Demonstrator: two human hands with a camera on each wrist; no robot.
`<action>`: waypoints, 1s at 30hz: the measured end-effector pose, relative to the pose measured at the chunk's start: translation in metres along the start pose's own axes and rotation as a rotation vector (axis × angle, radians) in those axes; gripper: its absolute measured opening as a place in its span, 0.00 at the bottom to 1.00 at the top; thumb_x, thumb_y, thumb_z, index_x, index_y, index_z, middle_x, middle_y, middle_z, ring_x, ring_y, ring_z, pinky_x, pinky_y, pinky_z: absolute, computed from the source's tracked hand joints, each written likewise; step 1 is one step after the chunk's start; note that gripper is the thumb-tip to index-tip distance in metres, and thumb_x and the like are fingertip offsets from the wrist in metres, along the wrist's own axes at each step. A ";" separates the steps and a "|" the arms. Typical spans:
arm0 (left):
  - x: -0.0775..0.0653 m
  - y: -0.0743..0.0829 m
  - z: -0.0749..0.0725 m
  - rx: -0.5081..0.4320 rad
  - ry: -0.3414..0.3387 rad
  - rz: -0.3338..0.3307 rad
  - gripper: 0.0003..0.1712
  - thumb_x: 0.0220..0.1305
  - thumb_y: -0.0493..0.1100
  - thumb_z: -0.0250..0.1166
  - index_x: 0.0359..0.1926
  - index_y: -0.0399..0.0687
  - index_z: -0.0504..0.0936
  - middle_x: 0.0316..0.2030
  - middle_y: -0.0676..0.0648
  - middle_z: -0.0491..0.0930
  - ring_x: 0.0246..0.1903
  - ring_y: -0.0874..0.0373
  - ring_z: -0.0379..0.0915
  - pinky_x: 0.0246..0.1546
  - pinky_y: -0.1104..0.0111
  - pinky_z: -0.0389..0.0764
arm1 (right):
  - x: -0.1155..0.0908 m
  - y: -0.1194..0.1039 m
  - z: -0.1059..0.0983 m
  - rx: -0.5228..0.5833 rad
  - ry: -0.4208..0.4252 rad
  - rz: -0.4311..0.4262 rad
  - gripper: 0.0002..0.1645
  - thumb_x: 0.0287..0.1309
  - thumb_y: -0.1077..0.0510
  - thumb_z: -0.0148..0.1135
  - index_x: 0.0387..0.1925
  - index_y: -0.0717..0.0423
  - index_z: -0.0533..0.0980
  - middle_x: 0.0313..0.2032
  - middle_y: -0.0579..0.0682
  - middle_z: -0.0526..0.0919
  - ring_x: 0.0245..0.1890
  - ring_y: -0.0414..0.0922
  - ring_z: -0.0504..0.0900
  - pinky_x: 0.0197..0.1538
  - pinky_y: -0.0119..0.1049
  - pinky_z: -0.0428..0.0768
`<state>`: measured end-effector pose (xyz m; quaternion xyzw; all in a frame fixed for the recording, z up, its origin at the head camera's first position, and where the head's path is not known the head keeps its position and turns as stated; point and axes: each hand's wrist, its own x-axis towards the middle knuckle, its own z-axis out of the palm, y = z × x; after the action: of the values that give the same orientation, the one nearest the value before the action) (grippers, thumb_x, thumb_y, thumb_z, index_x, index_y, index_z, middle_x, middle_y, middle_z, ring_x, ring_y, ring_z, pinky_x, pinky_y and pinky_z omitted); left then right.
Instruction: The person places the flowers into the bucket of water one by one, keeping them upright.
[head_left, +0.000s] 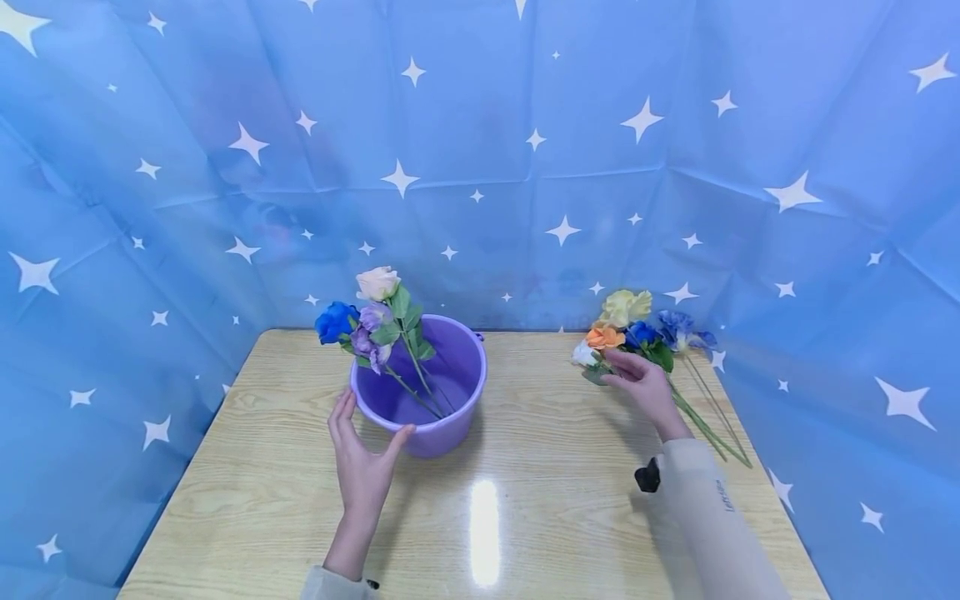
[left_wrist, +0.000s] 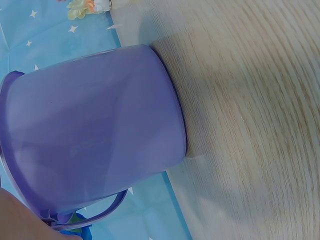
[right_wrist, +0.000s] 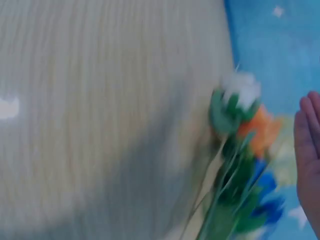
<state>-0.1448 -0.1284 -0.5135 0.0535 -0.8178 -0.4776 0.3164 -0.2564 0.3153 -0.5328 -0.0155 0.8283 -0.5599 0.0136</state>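
Note:
A purple bucket [head_left: 450,437] stands upright on the table, its side filling much of the left wrist view. My left hand [head_left: 362,467] touches its near rim, thumb and fingers spread along the edge. Leaning inside are stemmed flowers: a blue rose [head_left: 337,322], a pale pink rose [head_left: 378,283] and purple blooms [head_left: 372,320]. My right hand [head_left: 643,390] is over the flowers at the right, fingers extended and nothing held. Beneath and beyond it lie a white rose [right_wrist: 242,90], an orange flower [head_left: 604,336], a yellow flower [head_left: 626,307] and several blue blooms [head_left: 642,334].
Long green stems [head_left: 708,429] reach toward the table's right edge. A blue star-patterned curtain [head_left: 480,125] surrounds the wooden table [head_left: 555,517] at the back and sides. The bucket's handle [left_wrist: 102,215] hangs at its side. A dark device [head_left: 647,476] sits on my right wrist.

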 end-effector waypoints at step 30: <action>0.000 -0.002 0.001 -0.011 -0.001 0.007 0.59 0.43 0.47 0.82 0.72 0.35 0.60 0.71 0.39 0.60 0.71 0.42 0.58 0.74 0.44 0.62 | -0.011 0.069 -0.029 -0.091 0.128 0.086 0.28 0.64 0.57 0.66 0.62 0.66 0.73 0.58 0.68 0.78 0.39 0.18 0.77 0.44 0.15 0.82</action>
<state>-0.1455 -0.1285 -0.5152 0.0487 -0.8156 -0.4808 0.3181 -0.2478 0.3685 -0.5857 0.0553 0.8519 -0.5205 -0.0163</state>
